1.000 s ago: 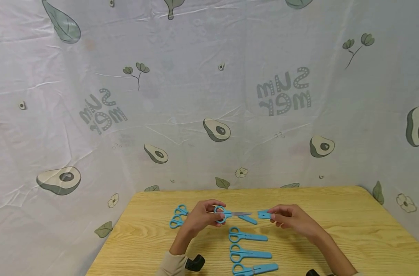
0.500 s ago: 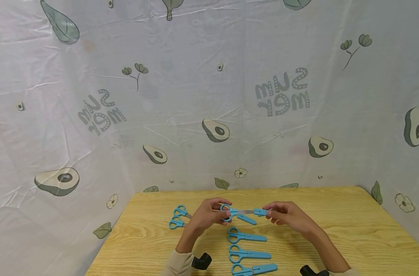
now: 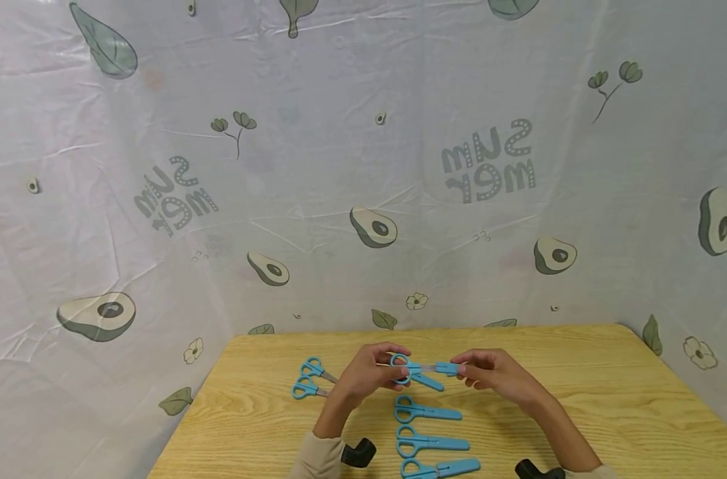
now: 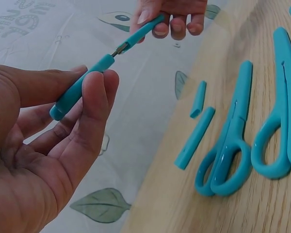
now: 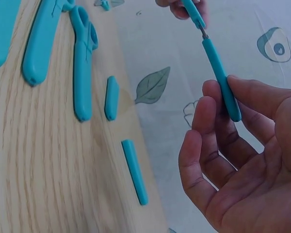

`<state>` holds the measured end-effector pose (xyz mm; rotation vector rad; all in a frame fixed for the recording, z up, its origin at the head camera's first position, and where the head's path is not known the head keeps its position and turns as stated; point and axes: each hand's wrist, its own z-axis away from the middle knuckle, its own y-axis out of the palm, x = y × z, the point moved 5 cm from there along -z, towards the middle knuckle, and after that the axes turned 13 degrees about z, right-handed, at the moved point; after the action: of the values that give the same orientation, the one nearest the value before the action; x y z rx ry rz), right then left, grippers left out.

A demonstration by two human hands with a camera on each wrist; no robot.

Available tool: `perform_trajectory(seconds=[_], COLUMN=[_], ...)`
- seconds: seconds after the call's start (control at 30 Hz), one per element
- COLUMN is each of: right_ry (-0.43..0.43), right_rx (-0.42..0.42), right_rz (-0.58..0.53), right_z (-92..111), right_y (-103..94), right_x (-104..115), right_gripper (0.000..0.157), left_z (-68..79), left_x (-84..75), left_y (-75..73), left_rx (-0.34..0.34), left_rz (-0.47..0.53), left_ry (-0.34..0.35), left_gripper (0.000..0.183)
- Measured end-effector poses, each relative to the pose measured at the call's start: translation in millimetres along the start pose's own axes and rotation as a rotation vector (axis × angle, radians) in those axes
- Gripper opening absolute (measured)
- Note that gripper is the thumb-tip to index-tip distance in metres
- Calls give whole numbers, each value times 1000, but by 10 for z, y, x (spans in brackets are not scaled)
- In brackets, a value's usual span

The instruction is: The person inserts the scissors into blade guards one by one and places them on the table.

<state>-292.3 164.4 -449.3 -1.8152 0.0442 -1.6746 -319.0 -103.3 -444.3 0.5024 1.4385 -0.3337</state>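
My left hand (image 3: 366,376) pinches a pair of light-blue scissors (image 3: 416,368) by the finger loops, blades pointing right. Between thumb and fingertips, my right hand (image 3: 503,379) holds a blue blade cover (image 3: 445,368) by its far end. The blade tips are inside the cover, and a short stretch of metal shows between cover and handles. In the right wrist view the cover (image 5: 217,73) lines up with the scissors (image 5: 193,12). Both hands are raised over the table. Below them lies a loose cover (image 3: 429,381); the left wrist view shows a second loose cover (image 4: 198,99).
On the wooden table (image 3: 579,372), several covered scissors (image 3: 434,442) lie in a column in front of the hands. Two uncovered scissors (image 3: 306,387) lie at the left, blades partly behind the left arm. A printed sheet (image 3: 315,199) hangs behind the table.
The hands have come together: the scissors moved right and the cover moved left. The blades, bare and apart from the cover one second ago, are now partly inside it.
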Motion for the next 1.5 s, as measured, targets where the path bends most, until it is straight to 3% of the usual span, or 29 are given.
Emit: perform_trajectory(seconds=[0.67, 1.5], right_ry=[-38, -3], right_rx=[-13, 1], right_rz=[7, -3], right_z=[-12, 1], right_y=[53, 93], right_x=[17, -18], right_gripper=[38, 38], left_z=[-47, -14], left_x=[26, 75], left_y=[17, -27], left_rx=[-10, -4], left_rz=[-5, -26], left_ry=[-3, -10], left_gripper=[30, 29])
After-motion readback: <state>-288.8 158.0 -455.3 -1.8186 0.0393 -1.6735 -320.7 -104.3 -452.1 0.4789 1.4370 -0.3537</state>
